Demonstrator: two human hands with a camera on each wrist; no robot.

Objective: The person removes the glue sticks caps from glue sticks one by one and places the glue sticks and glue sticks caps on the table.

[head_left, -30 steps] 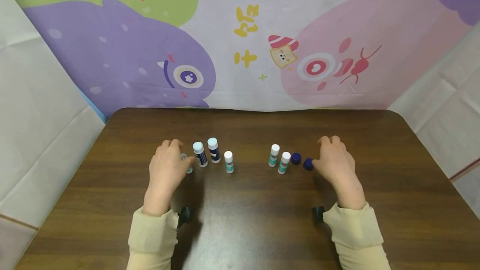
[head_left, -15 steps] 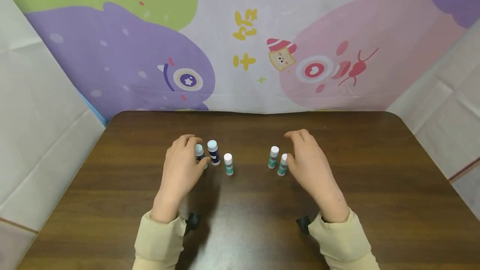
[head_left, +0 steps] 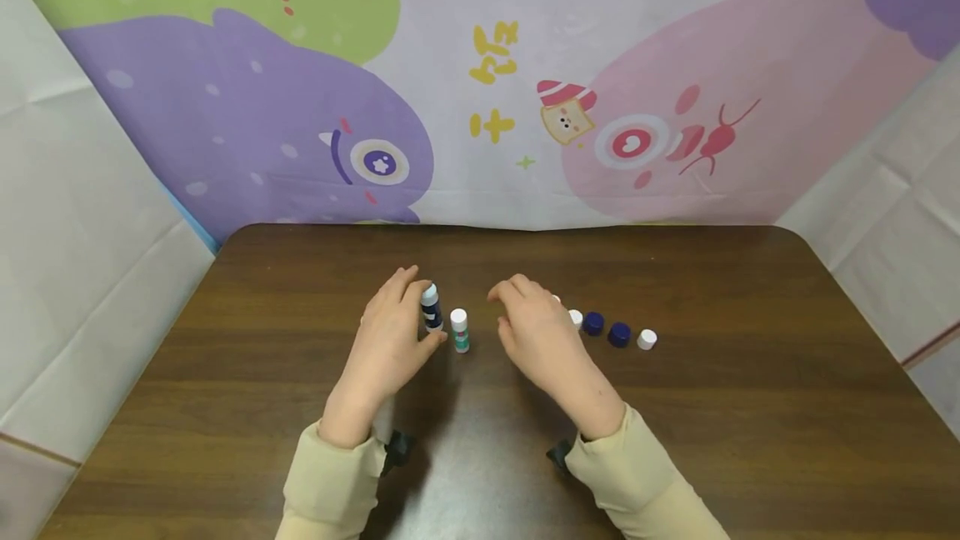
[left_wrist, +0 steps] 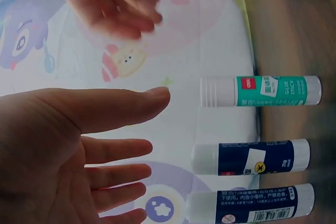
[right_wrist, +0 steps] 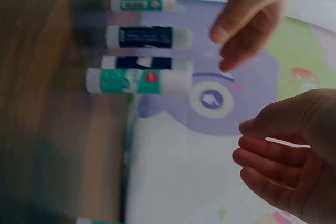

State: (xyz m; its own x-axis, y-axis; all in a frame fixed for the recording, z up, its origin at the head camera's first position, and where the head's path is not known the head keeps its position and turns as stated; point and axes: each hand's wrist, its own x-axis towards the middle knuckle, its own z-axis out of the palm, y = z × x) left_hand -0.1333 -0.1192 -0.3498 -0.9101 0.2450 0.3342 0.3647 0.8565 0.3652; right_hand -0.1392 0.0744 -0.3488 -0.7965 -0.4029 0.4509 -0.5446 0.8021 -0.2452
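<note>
Upright on the table stand several glue sticks. My left hand [head_left: 382, 344] is beside a navy glue stick [head_left: 431, 311], thumb and fingers spread around its left side in the head view. Just right of that stands a green-and-white glue stick [head_left: 460, 332]. In the left wrist view the left thumb and fingers are extended, holding nothing, and a second navy glue stick [left_wrist: 265, 204] shows below. My right hand [head_left: 540, 336], fingers loosely bent and holding nothing, is right of the green stick. It partly hides glue sticks behind it; one white top [head_left: 575, 319] shows.
Two dark blue caps [head_left: 619, 334] and a white cap [head_left: 647, 339] lie in a row right of my right hand. Another green glue stick [right_wrist: 139, 2] shows at the row's far end in the right wrist view. A cartoon-printed cloth [head_left: 300, 107] hangs behind the brown table [head_left: 720, 473].
Both hands have moved inward. The right came left past the blue caps, uncovering them and the white cap. The left moved right and now covers the leftmost glue sticks.
</note>
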